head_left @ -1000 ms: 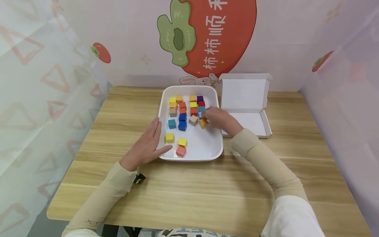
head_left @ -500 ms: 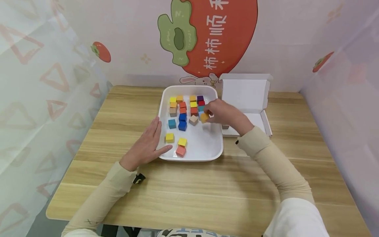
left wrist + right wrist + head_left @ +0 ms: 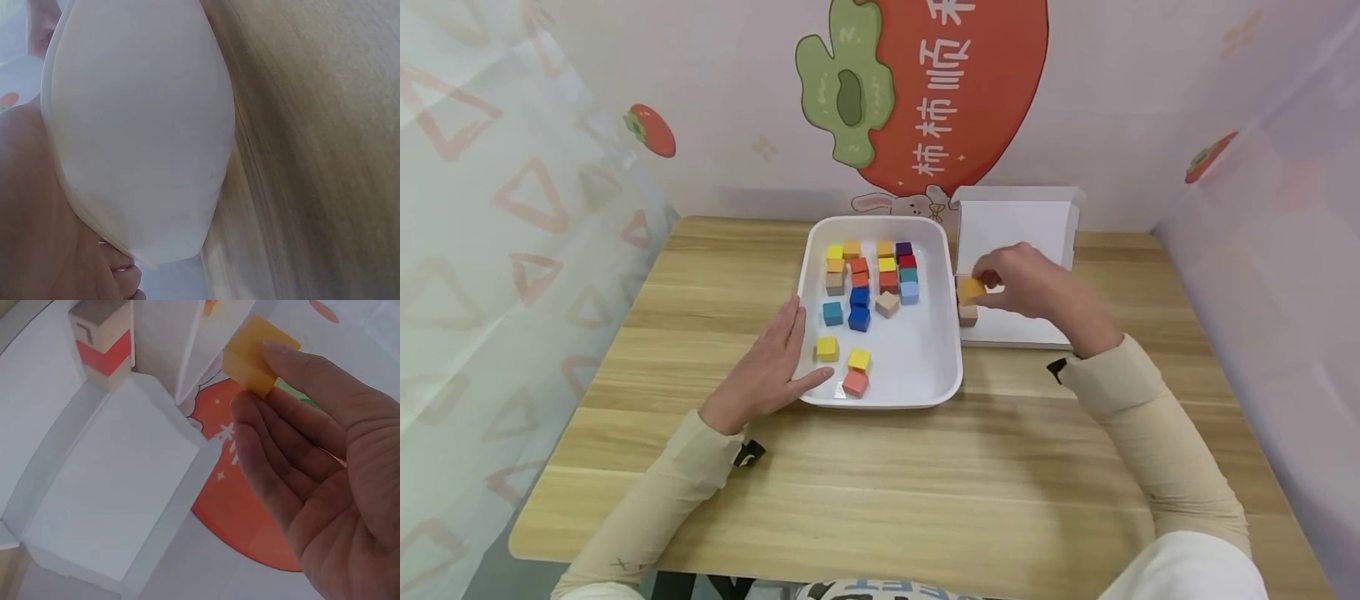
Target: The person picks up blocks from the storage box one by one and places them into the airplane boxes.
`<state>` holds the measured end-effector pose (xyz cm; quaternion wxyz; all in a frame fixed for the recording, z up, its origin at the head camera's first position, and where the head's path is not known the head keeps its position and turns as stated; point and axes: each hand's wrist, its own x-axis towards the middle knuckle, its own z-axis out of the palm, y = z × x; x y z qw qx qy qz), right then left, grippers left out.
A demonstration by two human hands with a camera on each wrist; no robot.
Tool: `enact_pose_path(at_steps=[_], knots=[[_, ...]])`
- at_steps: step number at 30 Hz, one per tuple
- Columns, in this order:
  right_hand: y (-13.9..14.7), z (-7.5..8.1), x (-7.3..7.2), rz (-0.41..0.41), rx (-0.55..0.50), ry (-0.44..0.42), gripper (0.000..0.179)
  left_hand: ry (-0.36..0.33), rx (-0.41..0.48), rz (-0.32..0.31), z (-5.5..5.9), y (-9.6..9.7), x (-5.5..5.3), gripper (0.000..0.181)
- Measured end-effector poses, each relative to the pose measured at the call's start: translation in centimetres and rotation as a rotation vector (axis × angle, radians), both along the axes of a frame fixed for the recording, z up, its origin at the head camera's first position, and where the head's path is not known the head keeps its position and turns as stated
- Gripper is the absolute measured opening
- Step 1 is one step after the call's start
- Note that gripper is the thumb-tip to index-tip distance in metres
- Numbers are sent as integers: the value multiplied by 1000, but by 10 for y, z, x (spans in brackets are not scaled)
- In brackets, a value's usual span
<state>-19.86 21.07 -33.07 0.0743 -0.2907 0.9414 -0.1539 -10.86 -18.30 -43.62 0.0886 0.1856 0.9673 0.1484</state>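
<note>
1 yellow cube, pinched by right hand at left side of open white box. Left hand: fingers extended, touching tray. Step, apparently: placing; next calls for aligned lowering, release.

Looks like a screened-off tabletop booth; can't tell what building it's in. Evidence: one light wood-grain rectangular table, hemmed in on three sides. Back: pale printed backdrop with big orange-red cartoon persimmon, white Chinese characters. Left: creased whitish sheet, faded red/green triangles. Right: pale lilac-tinted sheet. White rounded rectangular tray and open white cardboard box on top.
</note>
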Motion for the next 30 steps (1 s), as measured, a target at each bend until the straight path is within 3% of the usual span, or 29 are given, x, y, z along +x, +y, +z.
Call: enact_pose_path(at_steps=[7,16,30], knots=[[18,-23,5,0,25,-45,19,5,4,-8,-1,-2,1,112],[19,-58,4,-26,-2,-102,17,10,4,-19,-1,0,0,111],[12,-82,2,-33,6,-64,21,5,-4,-8,0,0,1,112]])
